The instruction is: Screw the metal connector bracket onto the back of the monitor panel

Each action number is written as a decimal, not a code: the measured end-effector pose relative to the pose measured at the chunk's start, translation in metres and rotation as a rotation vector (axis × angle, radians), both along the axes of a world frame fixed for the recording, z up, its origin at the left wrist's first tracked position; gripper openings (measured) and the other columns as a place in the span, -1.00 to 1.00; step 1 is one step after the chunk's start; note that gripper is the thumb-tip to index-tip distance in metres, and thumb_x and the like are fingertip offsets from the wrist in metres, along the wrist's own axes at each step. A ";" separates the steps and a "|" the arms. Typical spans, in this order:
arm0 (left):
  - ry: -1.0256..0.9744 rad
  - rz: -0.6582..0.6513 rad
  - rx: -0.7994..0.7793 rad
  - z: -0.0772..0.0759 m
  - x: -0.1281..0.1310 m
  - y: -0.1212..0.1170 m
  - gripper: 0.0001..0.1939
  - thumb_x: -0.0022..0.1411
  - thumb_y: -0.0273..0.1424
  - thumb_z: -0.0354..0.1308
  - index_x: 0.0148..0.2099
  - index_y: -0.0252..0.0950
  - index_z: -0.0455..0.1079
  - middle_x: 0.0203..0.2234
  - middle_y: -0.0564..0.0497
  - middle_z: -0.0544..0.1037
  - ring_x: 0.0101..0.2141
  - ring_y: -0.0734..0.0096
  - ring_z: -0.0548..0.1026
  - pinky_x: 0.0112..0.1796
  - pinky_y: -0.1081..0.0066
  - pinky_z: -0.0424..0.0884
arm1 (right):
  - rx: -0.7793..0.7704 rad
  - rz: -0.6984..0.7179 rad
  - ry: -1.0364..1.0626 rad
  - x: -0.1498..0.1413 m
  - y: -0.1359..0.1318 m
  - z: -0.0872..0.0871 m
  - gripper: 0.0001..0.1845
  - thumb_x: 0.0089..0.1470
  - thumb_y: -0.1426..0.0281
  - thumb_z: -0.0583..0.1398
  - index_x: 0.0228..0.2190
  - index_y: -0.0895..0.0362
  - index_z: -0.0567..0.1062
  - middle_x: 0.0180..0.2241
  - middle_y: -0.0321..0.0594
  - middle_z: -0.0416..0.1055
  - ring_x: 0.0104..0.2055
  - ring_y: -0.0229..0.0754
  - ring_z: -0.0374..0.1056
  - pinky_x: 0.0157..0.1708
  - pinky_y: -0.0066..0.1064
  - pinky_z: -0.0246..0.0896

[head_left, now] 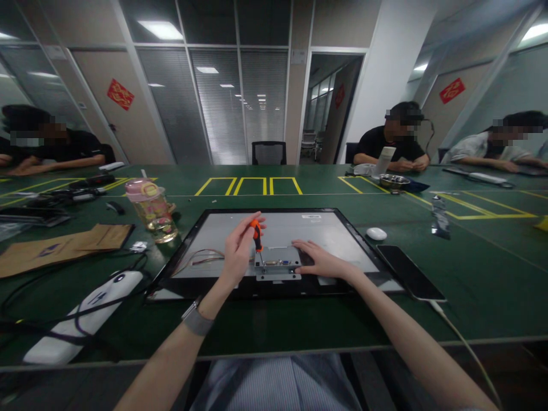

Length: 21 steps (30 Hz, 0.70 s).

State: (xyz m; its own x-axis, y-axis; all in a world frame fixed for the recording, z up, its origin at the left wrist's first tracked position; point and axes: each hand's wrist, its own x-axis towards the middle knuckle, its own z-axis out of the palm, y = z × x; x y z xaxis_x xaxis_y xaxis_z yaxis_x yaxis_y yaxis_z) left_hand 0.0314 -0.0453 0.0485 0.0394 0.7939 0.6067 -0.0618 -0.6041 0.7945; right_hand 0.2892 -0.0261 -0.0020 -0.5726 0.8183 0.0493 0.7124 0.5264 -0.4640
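My left hand is closed on the orange and black handle of a screwdriver. The tool stands nearly upright, its shaft pointing down at the left part of a small metal box with connector ports. Whether the tip sits in a screw is too small to tell. At the box's right side rests my right hand, fingers spread and touching its edge. Beneath both lies a large flat display panel, grey-backed with a black frame. Thin wires run across the panel left of the box.
Left of the panel stand a pink-lidded drink cup, a paper bag and a white device wrapped in black cable. To the right lie a white earphone case and a plugged-in phone. Several people sit across the green table.
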 end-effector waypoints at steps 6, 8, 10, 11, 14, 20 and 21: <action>0.047 0.136 0.099 -0.005 -0.001 0.006 -0.80 0.16 -0.37 0.23 -0.13 -0.23 0.50 -0.28 -0.01 0.42 -0.30 0.46 0.43 -0.24 0.45 0.43 | -0.012 -0.007 0.013 -0.001 -0.001 0.002 -0.09 0.04 -0.08 0.19 0.27 0.11 0.11 0.31 -0.04 0.04 0.36 0.05 -0.07 0.35 -0.05 -0.36; 0.052 0.173 0.116 -0.004 -0.001 0.006 -0.82 0.16 -0.37 0.23 -0.15 -0.22 0.51 -0.27 0.00 0.41 -0.31 0.47 0.41 -0.26 0.48 0.41 | -0.016 -0.007 0.006 -0.001 -0.002 0.003 -0.09 0.04 -0.09 0.18 0.27 0.10 0.11 0.32 -0.06 0.04 0.36 0.04 -0.08 0.35 -0.04 -0.36; 0.046 0.157 0.093 -0.002 -0.001 0.005 -0.78 0.24 -0.36 0.14 -0.08 -0.22 0.50 -0.22 -0.03 0.44 -0.29 0.46 0.43 -0.25 0.47 0.41 | -0.015 -0.010 -0.004 -0.001 -0.002 0.004 -0.09 0.04 -0.10 0.17 0.27 0.10 0.11 0.32 -0.06 0.03 0.36 0.03 -0.08 0.35 -0.04 -0.36; 0.035 0.133 0.073 -0.002 -0.001 0.004 -0.74 0.28 -0.35 0.08 -0.03 -0.23 0.48 -0.19 -0.05 0.46 -0.27 0.45 0.44 -0.24 0.45 0.42 | -0.013 -0.010 -0.009 -0.001 -0.002 0.004 -0.09 0.05 -0.10 0.17 0.27 0.11 0.10 0.32 -0.05 0.02 0.36 0.03 -0.07 0.36 -0.05 -0.36; -0.005 0.076 0.015 -0.001 -0.001 0.002 -0.66 0.35 -0.32 -0.04 0.08 -0.24 0.41 -0.13 -0.09 0.51 -0.25 0.41 0.48 -0.22 0.40 0.44 | -0.004 -0.003 -0.013 -0.001 -0.001 0.003 -0.09 0.05 -0.09 0.17 0.27 0.12 0.10 0.32 -0.03 0.03 0.35 0.02 -0.06 0.35 -0.05 -0.36; 0.054 0.177 0.093 -0.003 -0.001 0.005 -0.76 0.21 -0.34 0.18 -0.07 -0.24 0.48 -0.30 0.00 0.44 -0.30 0.48 0.43 -0.24 0.46 0.41 | 0.005 0.000 0.015 0.000 0.000 0.000 -0.10 0.04 -0.09 0.18 0.27 0.08 0.11 0.31 -0.05 0.05 0.35 0.05 -0.04 0.35 -0.02 -0.35; 0.058 0.198 0.116 -0.003 -0.001 0.006 -0.81 0.17 -0.37 0.22 -0.13 -0.24 0.49 -0.33 0.03 0.41 -0.34 0.51 0.41 -0.28 0.49 0.40 | 0.001 0.001 0.018 0.000 0.001 0.000 -0.09 0.03 -0.09 0.18 0.27 0.08 0.11 0.31 -0.05 0.05 0.35 0.05 -0.04 0.35 -0.02 -0.35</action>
